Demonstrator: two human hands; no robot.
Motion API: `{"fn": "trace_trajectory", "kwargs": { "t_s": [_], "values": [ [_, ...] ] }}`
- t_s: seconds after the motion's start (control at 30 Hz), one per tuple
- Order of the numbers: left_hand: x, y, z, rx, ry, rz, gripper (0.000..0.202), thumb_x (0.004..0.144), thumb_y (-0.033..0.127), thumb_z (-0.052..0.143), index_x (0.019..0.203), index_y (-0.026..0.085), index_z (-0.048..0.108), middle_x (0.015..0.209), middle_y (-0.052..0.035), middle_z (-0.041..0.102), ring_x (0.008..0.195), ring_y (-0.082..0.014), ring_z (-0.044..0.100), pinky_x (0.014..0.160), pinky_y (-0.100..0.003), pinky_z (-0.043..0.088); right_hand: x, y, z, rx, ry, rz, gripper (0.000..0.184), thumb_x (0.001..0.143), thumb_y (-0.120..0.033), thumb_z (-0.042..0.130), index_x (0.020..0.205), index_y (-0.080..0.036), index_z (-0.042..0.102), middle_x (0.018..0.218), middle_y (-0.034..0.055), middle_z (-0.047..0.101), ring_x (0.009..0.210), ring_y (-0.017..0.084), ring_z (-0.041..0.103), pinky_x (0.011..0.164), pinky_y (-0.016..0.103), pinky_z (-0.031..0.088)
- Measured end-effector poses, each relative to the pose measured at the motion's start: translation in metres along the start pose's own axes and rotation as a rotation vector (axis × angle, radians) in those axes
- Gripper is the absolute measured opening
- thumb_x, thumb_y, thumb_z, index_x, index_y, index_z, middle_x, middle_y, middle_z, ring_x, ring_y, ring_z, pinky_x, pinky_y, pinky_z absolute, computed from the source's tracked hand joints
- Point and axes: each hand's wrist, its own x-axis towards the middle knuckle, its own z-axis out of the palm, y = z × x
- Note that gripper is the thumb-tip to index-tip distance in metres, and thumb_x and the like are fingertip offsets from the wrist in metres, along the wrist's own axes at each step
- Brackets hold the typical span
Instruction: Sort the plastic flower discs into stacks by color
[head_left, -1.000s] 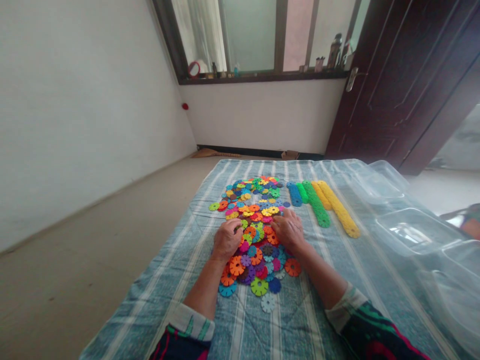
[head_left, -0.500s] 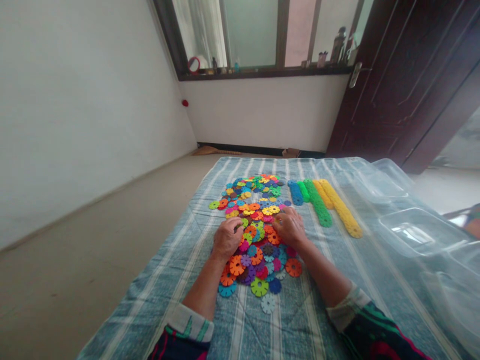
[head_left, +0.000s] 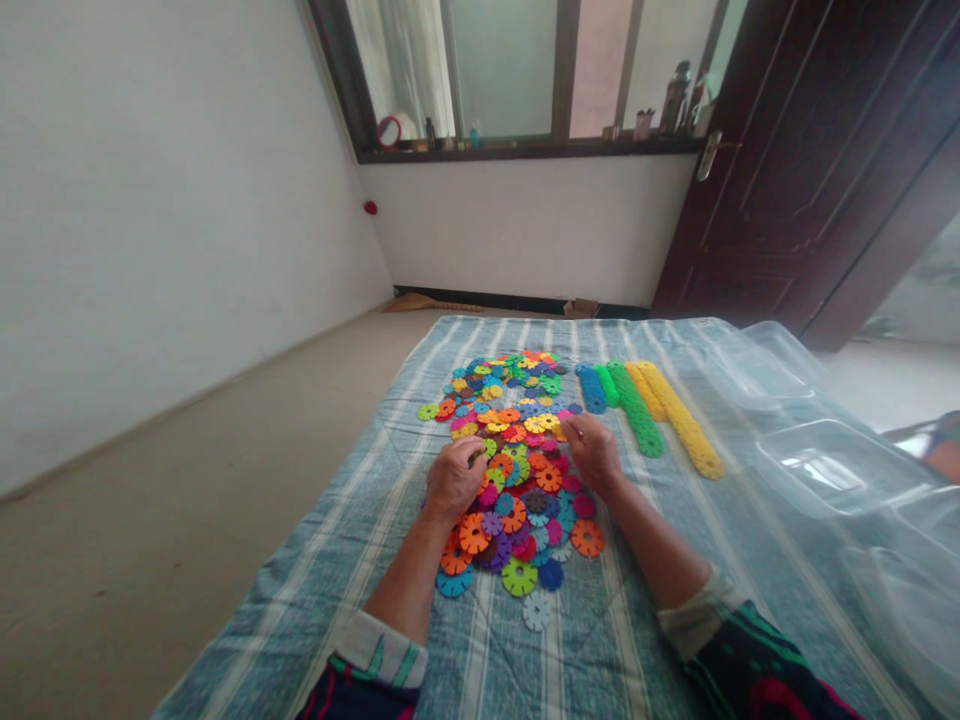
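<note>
A spread pile of notched plastic discs [head_left: 519,518] in many colours lies on the striped cloth in front of me. At its left edge is my left hand [head_left: 455,475], fingers curled inward beside the green and orange discs; whatever is in its grip is hidden. My right hand [head_left: 594,452] is at the pile's right edge, thumb and fingers pinched together close to a yellow disc [head_left: 550,421]. What sits between those fingertips is too small to make out. Beyond both hands, more discs [head_left: 517,374] form a second heap.
Right of the pile lie linked strips of discs: blue [head_left: 591,388], green [head_left: 636,412] and yellow [head_left: 684,424]. Clear plastic containers [head_left: 840,505] stand along the right side of the striped cloth [head_left: 360,530]. A dark red door [head_left: 780,170] is behind at right.
My right hand has drawn back to the right, off the discs it covered, and its fingers are now pinched at the pile's edge. My left hand is nearly still.
</note>
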Motion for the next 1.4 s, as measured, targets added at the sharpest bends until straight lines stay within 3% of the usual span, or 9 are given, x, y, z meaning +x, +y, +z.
{"fn": "trace_trajectory", "kwargs": {
  "t_s": [0.23,0.4,0.53,0.63,0.73,0.83,1.03,1.23,1.4],
  "values": [
    [0.0,-0.002,0.002,-0.013,0.006,0.012,0.014,0.077,0.022,0.056,0.082,0.022,0.069,0.102,-0.0066,0.073,0.101,-0.0209,0.066,0.096,-0.037,0.051,0.001,-0.005,-0.009,0.299,0.021,0.243,0.036,0.083,-0.046,0.045,0.069,-0.018,0.062,0.059,-0.0004,0.06,0.054,0.013,0.052,0.057,0.024,0.037],
    [0.003,-0.005,0.004,-0.022,0.026,0.028,0.016,0.075,0.023,0.055,0.081,0.022,0.069,0.102,-0.007,0.074,0.099,-0.0216,0.067,0.095,-0.037,0.052,0.009,-0.002,-0.02,0.288,-0.017,0.199,0.033,0.082,-0.041,0.046,0.066,-0.018,0.063,0.06,0.0003,0.061,0.052,0.013,0.053,0.055,0.023,0.039],
    [0.006,-0.009,0.003,-0.023,0.04,0.045,0.017,0.074,0.024,0.054,0.081,0.022,0.07,0.101,-0.0055,0.074,0.097,-0.0206,0.067,0.094,-0.035,0.052,0.023,0.02,-0.054,0.084,-0.038,0.131,0.029,0.083,-0.034,0.046,0.073,-0.018,0.069,0.062,0.0006,0.063,0.058,0.014,0.056,0.057,0.023,0.039],
    [0.007,-0.009,0.003,-0.02,0.039,0.053,0.018,0.075,0.026,0.054,0.081,0.022,0.07,0.101,-0.0058,0.074,0.096,-0.021,0.068,0.094,-0.035,0.053,0.034,0.046,-0.09,-0.253,-0.038,0.124,0.029,0.085,-0.031,0.046,0.076,-0.019,0.071,0.07,0.0026,0.066,0.067,0.016,0.058,0.06,0.024,0.036],
    [0.008,-0.01,0.002,-0.007,0.037,0.049,0.018,0.075,0.026,0.053,0.08,0.022,0.07,0.1,-0.0067,0.074,0.096,-0.0222,0.068,0.093,-0.036,0.053,0.043,0.072,-0.119,-0.553,-0.13,0.118,0.03,0.087,-0.024,0.045,0.078,-0.02,0.072,0.088,0.0057,0.068,0.075,0.016,0.058,0.061,0.026,0.033],
    [0.009,-0.01,0.003,-0.008,0.036,0.047,0.019,0.075,0.026,0.052,0.08,0.022,0.07,0.1,-0.007,0.074,0.096,-0.0224,0.068,0.093,-0.036,0.053,0.05,0.09,-0.135,-0.696,-0.238,0.109,0.03,0.088,-0.021,0.045,0.079,-0.02,0.073,0.094,0.0074,0.066,0.079,0.017,0.057,0.062,0.027,0.031],
    [0.009,-0.011,0.002,-0.015,0.022,0.029,0.019,0.075,0.028,0.053,0.081,0.021,0.07,0.102,-0.0076,0.074,0.098,-0.023,0.068,0.094,-0.036,0.053,0.059,0.103,-0.134,-0.724,-0.334,0.04,0.027,0.086,-0.019,0.048,0.079,-0.019,0.074,0.092,0.0079,0.065,0.084,0.017,0.056,0.064,0.026,0.031],
    [0.009,-0.011,0.0,-0.021,0.031,0.037,0.018,0.075,0.029,0.054,0.081,0.022,0.07,0.102,-0.0063,0.074,0.097,-0.0216,0.067,0.093,-0.034,0.053,0.06,0.107,-0.13,-0.725,-0.328,0.048,0.028,0.087,-0.02,0.048,0.075,-0.018,0.073,0.092,0.0085,0.064,0.084,0.018,0.054,0.063,0.027,0.03],
    [0.009,-0.009,0.0,-0.021,0.015,0.02,0.021,0.075,0.029,0.052,0.082,0.02,0.07,0.102,-0.0076,0.074,0.098,-0.0223,0.067,0.094,-0.036,0.053,0.057,0.102,-0.129,-0.732,-0.263,0.063,0.028,0.09,-0.022,0.047,0.094,-0.02,0.075,0.102,0.0096,0.064,0.094,0.021,0.054,0.067,0.027,0.032]
  ]
}}
